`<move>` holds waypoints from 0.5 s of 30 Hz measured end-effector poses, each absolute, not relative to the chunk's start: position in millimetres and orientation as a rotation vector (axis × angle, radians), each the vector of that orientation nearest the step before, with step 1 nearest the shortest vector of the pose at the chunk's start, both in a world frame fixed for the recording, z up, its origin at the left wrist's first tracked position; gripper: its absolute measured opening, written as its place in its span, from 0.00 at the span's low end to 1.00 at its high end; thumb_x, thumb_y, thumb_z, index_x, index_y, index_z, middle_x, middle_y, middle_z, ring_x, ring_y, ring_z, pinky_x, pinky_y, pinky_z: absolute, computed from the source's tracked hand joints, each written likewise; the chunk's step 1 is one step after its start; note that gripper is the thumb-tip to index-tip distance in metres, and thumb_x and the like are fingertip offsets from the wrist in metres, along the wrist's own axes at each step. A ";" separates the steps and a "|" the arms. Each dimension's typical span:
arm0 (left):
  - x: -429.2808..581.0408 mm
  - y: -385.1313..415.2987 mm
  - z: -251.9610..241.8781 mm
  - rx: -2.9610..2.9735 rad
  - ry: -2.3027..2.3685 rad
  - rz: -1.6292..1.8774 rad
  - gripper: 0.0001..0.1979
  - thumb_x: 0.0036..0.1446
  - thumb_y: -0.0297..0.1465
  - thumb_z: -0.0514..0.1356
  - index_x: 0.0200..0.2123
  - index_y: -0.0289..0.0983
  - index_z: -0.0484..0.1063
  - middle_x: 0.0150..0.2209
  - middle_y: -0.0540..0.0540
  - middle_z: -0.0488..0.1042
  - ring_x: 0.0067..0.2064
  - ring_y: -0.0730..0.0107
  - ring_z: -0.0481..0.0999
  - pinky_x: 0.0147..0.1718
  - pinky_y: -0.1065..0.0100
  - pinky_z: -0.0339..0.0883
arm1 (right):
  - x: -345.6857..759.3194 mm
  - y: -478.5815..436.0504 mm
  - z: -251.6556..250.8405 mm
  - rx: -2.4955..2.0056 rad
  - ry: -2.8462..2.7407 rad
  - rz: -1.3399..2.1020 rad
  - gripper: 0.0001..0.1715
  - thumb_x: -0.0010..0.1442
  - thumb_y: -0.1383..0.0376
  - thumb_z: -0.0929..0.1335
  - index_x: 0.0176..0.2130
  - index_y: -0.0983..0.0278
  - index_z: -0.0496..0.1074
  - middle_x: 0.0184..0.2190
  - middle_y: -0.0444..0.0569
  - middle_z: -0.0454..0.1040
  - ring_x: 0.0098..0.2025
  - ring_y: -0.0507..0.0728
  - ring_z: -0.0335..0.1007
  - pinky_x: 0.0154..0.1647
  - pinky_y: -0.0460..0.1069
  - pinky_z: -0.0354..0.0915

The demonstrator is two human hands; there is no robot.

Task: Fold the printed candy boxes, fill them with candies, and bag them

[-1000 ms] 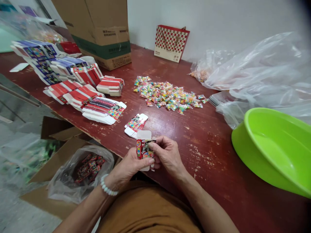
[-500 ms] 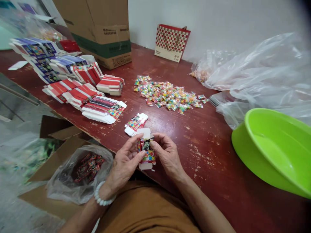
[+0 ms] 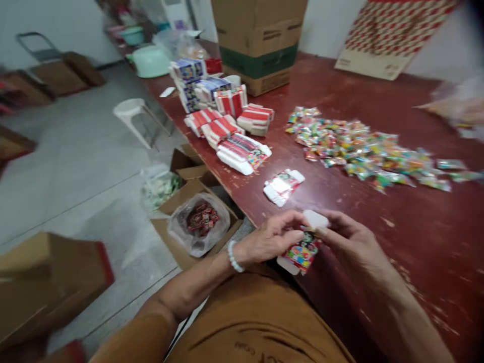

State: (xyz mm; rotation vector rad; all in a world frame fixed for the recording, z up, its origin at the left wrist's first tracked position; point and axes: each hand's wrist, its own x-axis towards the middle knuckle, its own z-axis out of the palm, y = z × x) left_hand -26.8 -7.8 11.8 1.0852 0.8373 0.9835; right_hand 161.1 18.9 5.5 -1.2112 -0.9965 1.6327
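You hold the box (image 3: 302, 253) just over the table's (image 3: 378, 212) near edge, left hand (image 3: 270, 241) and right hand (image 3: 350, 239) each pinched shut on one side, which leaves its white flap (image 3: 316, 220) upward and free, blanks (image 3: 283, 185) close ahead.

Head swung left, stool (image 3: 130, 108) and floor (image 3: 75, 166) entered view, basin left view, box (image 3: 302, 253) tilted between left hand (image 3: 270, 241) and right hand (image 3: 351, 241).
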 end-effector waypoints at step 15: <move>-25.4 -4.0 -1.9 0.683 0.744 0.866 0.29 0.65 0.51 0.53 0.60 0.39 0.68 0.32 0.45 0.74 0.26 0.70 0.75 0.19 0.73 0.69 | 147.7 19.3 13.0 -1.231 -1.604 1.195 0.13 0.57 0.55 0.75 0.34 0.61 0.80 0.33 0.51 0.80 0.32 0.57 0.75 0.31 0.50 0.71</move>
